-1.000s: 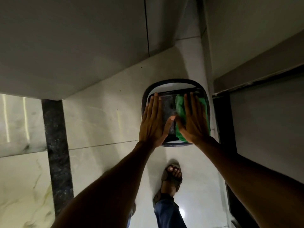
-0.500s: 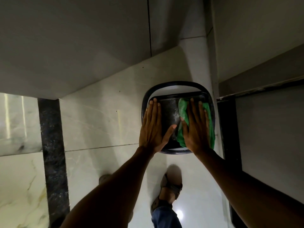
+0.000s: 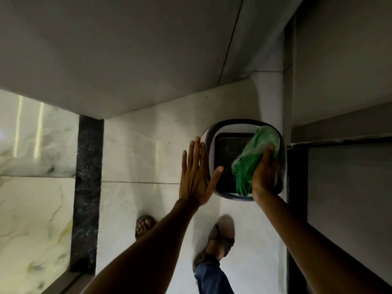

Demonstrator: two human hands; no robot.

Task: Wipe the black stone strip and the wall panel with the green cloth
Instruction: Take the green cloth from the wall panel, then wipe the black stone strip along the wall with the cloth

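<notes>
My right hand [image 3: 265, 170] grips the green cloth [image 3: 252, 158], bunched and lifted over a dark square basin [image 3: 212, 145] on the floor. My left hand [image 3: 196, 172] is spread flat, fingers apart, just left of the basin and holding nothing. A black speckled stone strip [image 3: 88, 187] runs across the pale marble floor at the left. A second black stone strip [image 3: 296, 187] stands upright at the right, edging a grey wall panel [image 3: 350, 198].
Pale marble floor tiles [image 3: 144, 153] surround the basin. A grey wall [image 3: 127, 49] fills the top of the view. My sandalled feet [image 3: 218, 245] stand just below the basin. A dark ledge [image 3: 339, 141] runs along the right wall.
My right hand has closed on the green cloth and lifted it off the basin bottom. My left hand has slid left off the basin. The view has shifted right.
</notes>
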